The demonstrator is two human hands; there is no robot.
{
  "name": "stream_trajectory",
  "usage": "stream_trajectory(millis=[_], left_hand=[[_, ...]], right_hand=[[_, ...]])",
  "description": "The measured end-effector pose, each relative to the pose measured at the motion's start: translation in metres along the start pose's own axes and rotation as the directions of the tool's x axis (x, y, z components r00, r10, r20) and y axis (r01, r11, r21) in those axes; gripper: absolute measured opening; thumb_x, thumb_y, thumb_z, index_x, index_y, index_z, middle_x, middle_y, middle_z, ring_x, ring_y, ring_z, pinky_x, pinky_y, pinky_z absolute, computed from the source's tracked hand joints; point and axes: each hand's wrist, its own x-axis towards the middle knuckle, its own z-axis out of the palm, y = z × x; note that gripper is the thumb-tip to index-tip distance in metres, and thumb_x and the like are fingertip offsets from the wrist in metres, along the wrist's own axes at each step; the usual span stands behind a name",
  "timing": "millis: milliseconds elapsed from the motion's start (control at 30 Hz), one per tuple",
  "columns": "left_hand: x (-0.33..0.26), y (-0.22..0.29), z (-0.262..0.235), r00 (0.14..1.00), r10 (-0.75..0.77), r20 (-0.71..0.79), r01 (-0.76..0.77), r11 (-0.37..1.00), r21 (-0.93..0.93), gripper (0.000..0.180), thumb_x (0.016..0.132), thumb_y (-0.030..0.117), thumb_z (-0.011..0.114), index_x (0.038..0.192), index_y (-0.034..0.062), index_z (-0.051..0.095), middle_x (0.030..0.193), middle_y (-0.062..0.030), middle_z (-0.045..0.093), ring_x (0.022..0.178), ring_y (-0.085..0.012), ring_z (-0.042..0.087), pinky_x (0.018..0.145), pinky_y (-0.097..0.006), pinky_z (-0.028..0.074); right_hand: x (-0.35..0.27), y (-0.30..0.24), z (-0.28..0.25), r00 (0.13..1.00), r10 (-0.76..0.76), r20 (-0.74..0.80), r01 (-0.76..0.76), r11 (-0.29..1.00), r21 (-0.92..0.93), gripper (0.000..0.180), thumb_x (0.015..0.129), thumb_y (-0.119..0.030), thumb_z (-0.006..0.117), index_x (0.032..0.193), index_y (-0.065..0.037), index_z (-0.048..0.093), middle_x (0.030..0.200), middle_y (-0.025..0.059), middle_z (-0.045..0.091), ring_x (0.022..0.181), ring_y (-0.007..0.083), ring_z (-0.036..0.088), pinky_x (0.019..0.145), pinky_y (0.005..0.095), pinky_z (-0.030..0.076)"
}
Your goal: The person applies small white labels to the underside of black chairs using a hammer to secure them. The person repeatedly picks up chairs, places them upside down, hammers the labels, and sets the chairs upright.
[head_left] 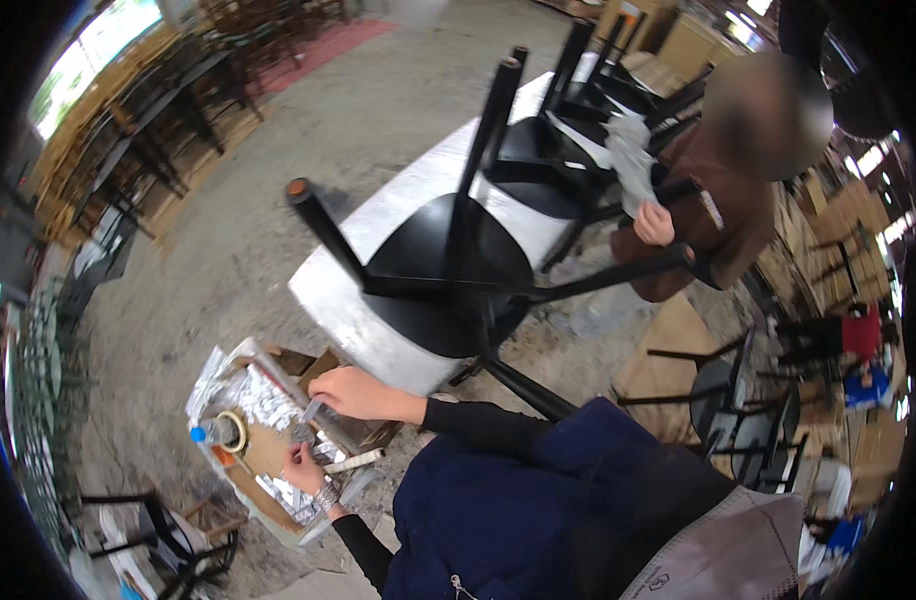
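Small pale piece [313, 409] sits at right side of shallow tray [263, 457], seemingly pinched in grip of right hand [353, 393]. Left hand [304, 468] low over tray; cannot tell its grip. Step looks like picking small pieces; next move probably calls for steady fingertips.

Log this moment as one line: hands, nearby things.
Left hand: over tray, grip unclear | Right hand: holding pale piece | In tray: bottle, tape roll | Nearby: upturned chair on table
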Motion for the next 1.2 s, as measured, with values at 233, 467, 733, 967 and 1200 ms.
stream_trajectory(millis=[233, 467, 733, 967, 1200], left_hand=[[-0.001, 0.002, -0.003, 0.999, 0.029, -0.024, -0.029, 1.0, -0.007, 0.015, 0.084, 0.013, 0.064, 0.087, -0.0018, 0.065, 0.075, -0.0128, 0.065, 0.066, -0.0173, 0.059, 0.061, -0.032, 0.048], [-0.023, 0.093, 0.003, 0.992, 0.098, -0.075, -0.115, 0.957, -0.266, 0.01, 0.08, 0.001, 0.067, 0.09, 0.001, 0.067, 0.087, -0.0066, 0.067, 0.081, -0.0147, 0.061, 0.075, -0.03, 0.048], [-0.048, 0.159, -0.005, 0.957, 0.289, -0.02, -0.273, 0.875, -0.399, 0.011, 0.071, -0.003, 0.072, 0.081, -0.0001, 0.069, 0.088, -0.0094, 0.066, 0.078, -0.0169, 0.062, 0.071, -0.028, 0.049], [-0.067, 0.147, -0.002, 0.98, 0.176, 0.092, -0.109, 0.863, -0.493, 0.008, 0.072, -0.003, 0.072, 0.08, -0.0004, 0.069, 0.089, -0.0095, 0.067, 0.073, -0.012, 0.061, 0.063, -0.024, 0.048], [-0.084, 0.131, -0.016, 0.983, 0.085, 0.165, 0.02, 0.834, -0.551, 0.008, 0.074, -0.007, 0.071, 0.081, -0.0036, 0.067, 0.095, -0.0113, 0.065, 0.078, -0.0119, 0.061, 0.068, -0.023, 0.051]], right_hand=[[-0.02, 0.004, -0.002, 0.993, 0.115, -0.018, -0.116, 0.993, -0.03, 0.011, 0.083, -0.014, 0.057, 0.084, -0.003, 0.059, 0.079, 0.0167, 0.061, 0.077, 0.0362, 0.059, 0.069, 0.0432, 0.046], [-0.051, 0.002, -0.011, 0.969, 0.234, -0.074, -0.213, 0.951, 0.223, 0.015, 0.087, -0.01, 0.059, 0.098, 0.0, 0.063, 0.076, 0.0039, 0.064, 0.07, 0.0085, 0.059, 0.061, 0.0267, 0.048], [-0.074, -0.036, -0.037, 0.936, 0.336, -0.106, -0.305, 0.924, 0.232, 0.013, 0.083, -0.006, 0.062, 0.092, 0.004, 0.066, 0.074, 0.0082, 0.067, 0.068, 0.0095, 0.063, 0.062, 0.0227, 0.047], [-0.09, -0.04, -0.036, 0.936, 0.341, -0.086, -0.317, 0.924, 0.215, 0.013, 0.083, -0.005, 0.062, 0.093, 0.003, 0.066, 0.074, 0.0083, 0.067, 0.067, 0.0093, 0.062, 0.061, 0.0223, 0.047], [-0.093, -0.04, -0.024, 0.95, 0.307, 0.056, -0.312, 0.932, 0.186, 0.012, 0.084, -0.006, 0.062, 0.092, 0.002, 0.065, 0.072, 0.0092, 0.065, 0.064, 0.0097, 0.059, 0.058, 0.0246, 0.046]])
